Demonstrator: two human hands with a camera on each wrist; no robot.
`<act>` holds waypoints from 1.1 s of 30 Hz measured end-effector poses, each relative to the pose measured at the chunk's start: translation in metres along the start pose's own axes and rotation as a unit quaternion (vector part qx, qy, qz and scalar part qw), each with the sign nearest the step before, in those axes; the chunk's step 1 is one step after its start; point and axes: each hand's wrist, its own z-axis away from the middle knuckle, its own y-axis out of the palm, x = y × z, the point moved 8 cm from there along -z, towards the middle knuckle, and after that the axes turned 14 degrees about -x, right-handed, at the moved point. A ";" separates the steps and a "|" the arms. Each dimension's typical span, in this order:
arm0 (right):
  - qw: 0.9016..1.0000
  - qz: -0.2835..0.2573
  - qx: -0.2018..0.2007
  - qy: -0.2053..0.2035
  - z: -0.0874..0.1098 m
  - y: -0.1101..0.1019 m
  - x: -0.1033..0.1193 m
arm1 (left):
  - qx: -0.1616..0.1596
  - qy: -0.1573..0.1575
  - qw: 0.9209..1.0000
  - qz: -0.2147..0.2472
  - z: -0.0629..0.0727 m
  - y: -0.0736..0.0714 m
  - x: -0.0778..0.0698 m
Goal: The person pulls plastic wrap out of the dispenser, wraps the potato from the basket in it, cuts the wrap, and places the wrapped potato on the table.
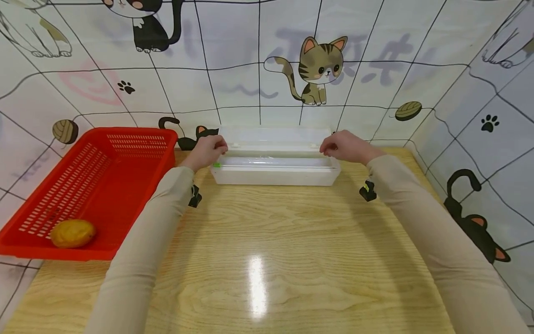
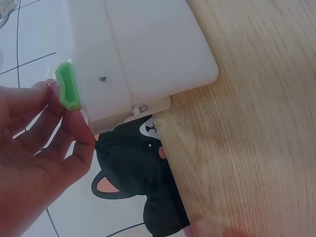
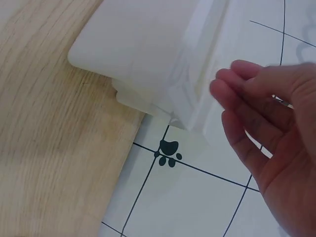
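A long white cling film dispenser stands at the back of the table with its lid raised against the wall. Inside lies a shiny roll of clear cling film. My left hand is over the dispenser's left end, thumb and fingertips pinching the film's edge. Close by those fingers sits a green slider, seen in the left wrist view. Over the right end, my right hand has its thumb and fingers brought together on the film, which is nearly invisible there.
To the left stands a red plastic basket with slotted walls, holding a yellow lemon-like fruit. The wooden table stretches in front of the dispenser. A cat-patterned wall covering rises right behind it and along the right side.
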 end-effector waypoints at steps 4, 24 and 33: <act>0.999 -0.023 0.016 0.016 0.003 0.009 -0.006 | 0.007 -0.001 1.000 0.001 0.000 0.000 0.001; 0.978 0.142 -0.099 0.114 -0.056 0.078 0.072 | -0.032 -0.015 0.999 0.014 0.002 0.009 0.004; 0.969 0.245 -0.017 0.013 -0.052 0.059 0.058 | -0.039 0.002 0.999 -0.003 0.000 0.002 0.000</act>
